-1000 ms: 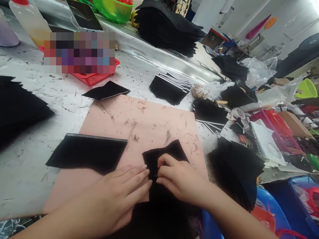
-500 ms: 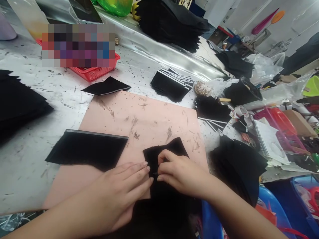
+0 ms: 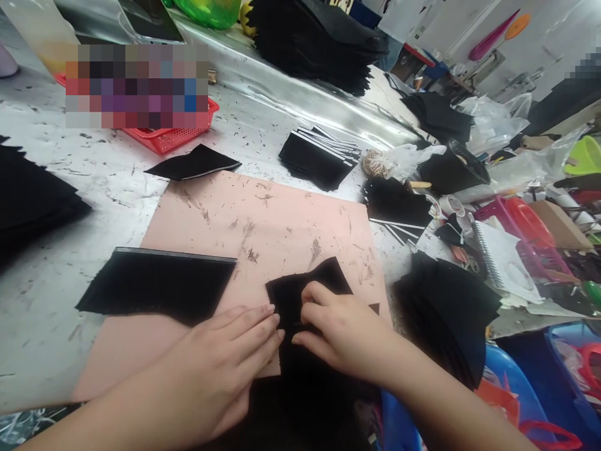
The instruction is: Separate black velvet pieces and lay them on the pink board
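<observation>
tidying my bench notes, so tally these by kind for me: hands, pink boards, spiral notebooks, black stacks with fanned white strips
Hands: 2 (left hand, right hand)
Pink board: 1
Spiral notebook: 1
Black stacks with white strips: 2
Total: 6

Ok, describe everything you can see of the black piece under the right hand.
The black piece looks like dull fabric, its far part on the pink board, the far edge curving to a pointed right corner. The left hand touches its left edge; the right hand curls over it, grip unclear. Its near outline merges into darkness.
</observation>
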Demonstrator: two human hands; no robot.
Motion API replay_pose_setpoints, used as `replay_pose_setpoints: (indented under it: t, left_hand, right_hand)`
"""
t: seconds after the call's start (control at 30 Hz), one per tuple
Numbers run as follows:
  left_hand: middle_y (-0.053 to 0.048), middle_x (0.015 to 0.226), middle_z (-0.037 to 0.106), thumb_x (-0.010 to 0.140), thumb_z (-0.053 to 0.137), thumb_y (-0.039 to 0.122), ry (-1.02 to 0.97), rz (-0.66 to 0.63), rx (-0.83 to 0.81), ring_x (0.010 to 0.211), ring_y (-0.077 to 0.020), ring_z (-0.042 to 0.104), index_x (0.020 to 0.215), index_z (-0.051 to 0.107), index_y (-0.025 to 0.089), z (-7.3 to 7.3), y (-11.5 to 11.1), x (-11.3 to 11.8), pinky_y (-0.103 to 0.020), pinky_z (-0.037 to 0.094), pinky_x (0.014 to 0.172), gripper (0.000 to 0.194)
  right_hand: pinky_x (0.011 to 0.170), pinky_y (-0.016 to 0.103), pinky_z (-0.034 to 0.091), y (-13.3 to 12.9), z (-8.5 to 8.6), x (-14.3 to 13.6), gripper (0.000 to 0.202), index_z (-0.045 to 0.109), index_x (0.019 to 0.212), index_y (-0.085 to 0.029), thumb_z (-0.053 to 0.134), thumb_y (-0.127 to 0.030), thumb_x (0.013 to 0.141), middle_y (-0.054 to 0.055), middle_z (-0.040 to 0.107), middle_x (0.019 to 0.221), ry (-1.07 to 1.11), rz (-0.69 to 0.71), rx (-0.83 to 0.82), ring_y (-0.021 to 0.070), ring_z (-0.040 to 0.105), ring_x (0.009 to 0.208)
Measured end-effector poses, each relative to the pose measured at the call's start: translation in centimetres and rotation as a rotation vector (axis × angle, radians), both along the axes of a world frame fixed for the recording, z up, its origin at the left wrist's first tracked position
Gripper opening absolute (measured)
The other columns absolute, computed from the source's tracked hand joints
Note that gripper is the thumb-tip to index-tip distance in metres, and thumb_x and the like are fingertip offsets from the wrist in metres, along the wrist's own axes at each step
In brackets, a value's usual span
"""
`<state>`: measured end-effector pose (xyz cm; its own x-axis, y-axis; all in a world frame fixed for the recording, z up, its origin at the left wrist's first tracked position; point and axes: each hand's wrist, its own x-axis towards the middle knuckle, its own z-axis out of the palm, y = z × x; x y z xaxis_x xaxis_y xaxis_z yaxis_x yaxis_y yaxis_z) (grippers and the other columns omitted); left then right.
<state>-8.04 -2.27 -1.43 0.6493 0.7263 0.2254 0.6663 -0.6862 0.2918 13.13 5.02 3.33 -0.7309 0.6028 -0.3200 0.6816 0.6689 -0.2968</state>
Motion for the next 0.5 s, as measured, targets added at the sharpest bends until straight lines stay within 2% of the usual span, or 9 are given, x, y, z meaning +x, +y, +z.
replay_pose_setpoints:
  t: [0.1, 0.23, 0.33, 0.5]
  left_hand:
    - [0.002, 0.126, 0.057, 0.081, 0.051, 0.033, 0.01, -0.001, 0.048, 0.118, -0.0152, 0.046, 0.121, 0.055, 0.022, 0.0, 0.0, 0.4, -0.028, 0.024, 0.105, 0.042]
    - [-0.002, 0.119, 0.061, 0.082, 0.049, 0.028, 0.043, -0.016, 0.145, 0.104, -0.0201, 0.053, 0.102, 0.067, 0.022, -0.1, -0.5, 1.9, -0.034, 0.034, 0.092, 0.028]
    - [-0.004, 0.113, 0.064, 0.081, 0.045, 0.017, 0.109, 0.011, 0.197, 0.096, -0.0195, 0.054, 0.096, 0.069, 0.02, -0.1, -0.9, 3.2, -0.032, 0.036, 0.083, 0.029]
    - [-0.007, 0.103, 0.067, 0.081, 0.04, 0.012, 0.19, 0.004, 0.27, 0.093, -0.0188, 0.055, 0.098, 0.068, 0.019, 0.0, -1.0, 4.2, -0.032, 0.034, 0.085, 0.034]
  right_hand:
    - [0.05, 0.026, 0.04, 0.1, 0.4, 1.0, 0.021, 0.058, 0.074, -0.016, 0.058, -0.036, 0.078, 0.003, 0.054, 0.089, -0.017, -0.106, 0.017, 0.0116, 0.05, 0.057]
    - [0.061, 0.028, 0.044, 0.4, 0.5, 2.4, 0.013, 0.057, 0.07, -0.016, 0.056, -0.027, 0.078, 0.004, 0.054, 0.087, 0.024, -0.201, -0.001, 0.0145, 0.053, 0.069]
    - [0.065, 0.029, 0.044, 0.5, 0.2, 2.8, 0.014, 0.057, 0.069, -0.017, 0.053, -0.024, 0.08, 0.004, 0.054, 0.088, 0.035, -0.175, 0.001, 0.0153, 0.053, 0.073]
    - [0.064, 0.028, 0.042, 0.7, 0.0, 2.7, 0.015, 0.059, 0.07, -0.017, 0.053, -0.025, 0.082, 0.004, 0.053, 0.088, 0.021, -0.138, 0.027, 0.0146, 0.051, 0.072]
